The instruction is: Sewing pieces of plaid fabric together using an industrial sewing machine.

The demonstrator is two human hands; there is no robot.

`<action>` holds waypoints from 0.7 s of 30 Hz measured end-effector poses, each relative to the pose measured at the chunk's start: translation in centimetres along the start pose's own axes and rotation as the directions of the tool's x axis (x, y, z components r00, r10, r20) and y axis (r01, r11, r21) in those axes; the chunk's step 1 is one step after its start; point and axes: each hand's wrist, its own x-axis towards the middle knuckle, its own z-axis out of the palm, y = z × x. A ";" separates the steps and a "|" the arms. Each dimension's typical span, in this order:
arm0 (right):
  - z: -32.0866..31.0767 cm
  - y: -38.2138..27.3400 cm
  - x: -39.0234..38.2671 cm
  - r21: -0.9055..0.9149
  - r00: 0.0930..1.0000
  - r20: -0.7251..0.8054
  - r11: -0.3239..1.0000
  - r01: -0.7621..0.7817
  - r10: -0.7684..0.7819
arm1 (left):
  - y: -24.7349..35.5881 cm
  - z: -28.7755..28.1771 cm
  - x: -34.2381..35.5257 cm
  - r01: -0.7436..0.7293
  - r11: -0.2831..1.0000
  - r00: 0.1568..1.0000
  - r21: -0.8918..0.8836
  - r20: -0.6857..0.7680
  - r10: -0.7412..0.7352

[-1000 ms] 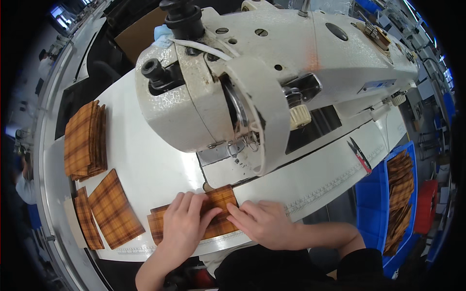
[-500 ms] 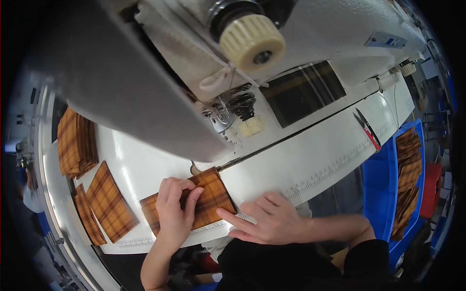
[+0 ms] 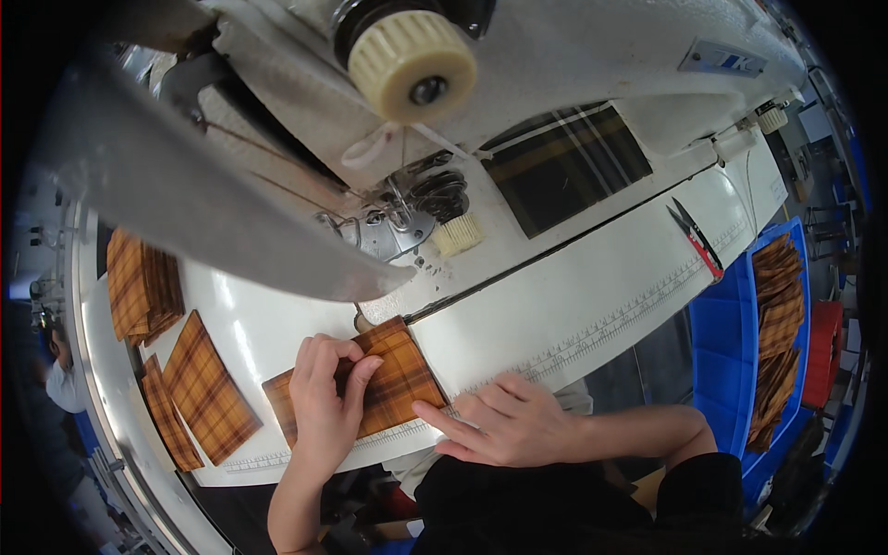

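Orange plaid piece (image 3: 398, 381) lies on the white tabletop (image 3: 573, 296), long axis slanting up to the right — left hand (image 3: 324, 396) over its left half, can't tell if it's pinching cloth — and the loosely open right hand (image 3: 513, 421) has its index at the near right corner.

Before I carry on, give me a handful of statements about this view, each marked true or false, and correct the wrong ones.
1. The left hand is on the cloth. True.
2. The right hand grips the snips. False: the snips lie on the table, apart from both hands.
3. The bin is blue and has plaid pieces in it. True.
4. The cloth is plain white. False: it is orange-brown plaid.
5. The stack is left of the cloth. True.
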 end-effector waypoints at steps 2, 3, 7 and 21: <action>-0.1 0.0 0.1 -0.004 1.000 0.009 1.000 -0.006 0.006 | -0.2 0.2 0.0 0.005 1.000 1.000 -0.014 -0.008 -0.005; -0.1 0.1 0.1 -0.003 1.000 0.015 1.000 -0.007 0.007 | -0.3 0.2 0.0 0.010 1.000 1.000 -0.027 -0.017 -0.011; -0.1 0.0 0.0 0.006 0.999 0.033 1.000 -0.016 0.015 | -0.1 0.2 0.0 0.018 1.000 1.000 -0.023 -0.016 -0.019; 0.1 -0.1 -0.1 -0.032 0.999 0.031 0.999 -0.010 0.011 | -0.2 0.0 0.1 0.051 0.997 0.999 -0.055 0.003 -0.051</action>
